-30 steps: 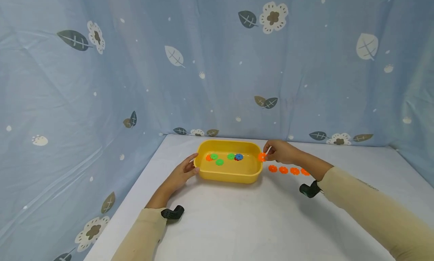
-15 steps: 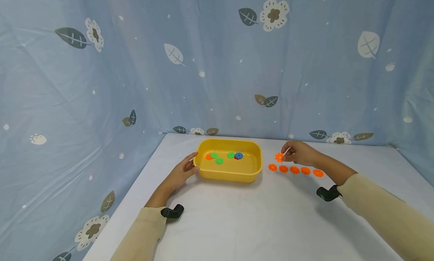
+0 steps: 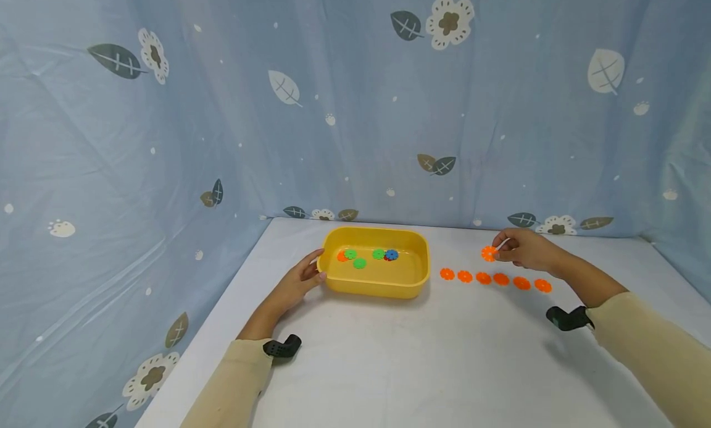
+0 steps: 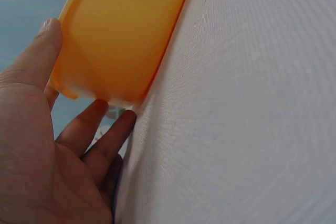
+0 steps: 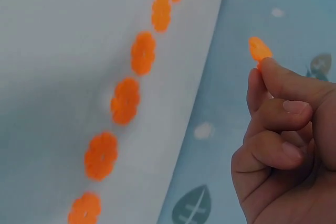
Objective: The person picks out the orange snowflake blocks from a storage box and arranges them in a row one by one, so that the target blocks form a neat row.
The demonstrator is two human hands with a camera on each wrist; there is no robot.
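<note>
My left hand (image 3: 294, 287) holds the left end of a yellow plastic tub (image 3: 369, 289); in the left wrist view the thumb (image 4: 48, 40) lies along its rim while the other fingers sit at the end wall. Between thumb and forefinger, my right hand (image 3: 528, 249) pinches an orange flower-shaped disc (image 3: 488, 254) above the table. Below it, several matching discs (image 3: 483, 278) lie in a row on the white cloth, running right from the tub. Inside the tub are green discs (image 3: 360, 264), a blue disc (image 3: 391, 255) over a partly hidden red one, and an orange disc (image 3: 342, 256).
A white cloth (image 3: 389, 366) covers the table. Behind and to the left hangs a blue curtain (image 3: 355, 107) with leaf and flower prints, meeting the table's far edge. Black wrist devices (image 3: 282, 348) are worn at both sleeves.
My right hand has moved from the tub's right rim rightward along the row, carrying the pinched orange disc, uncovering more of the row. The left hand and tub stay put.
</note>
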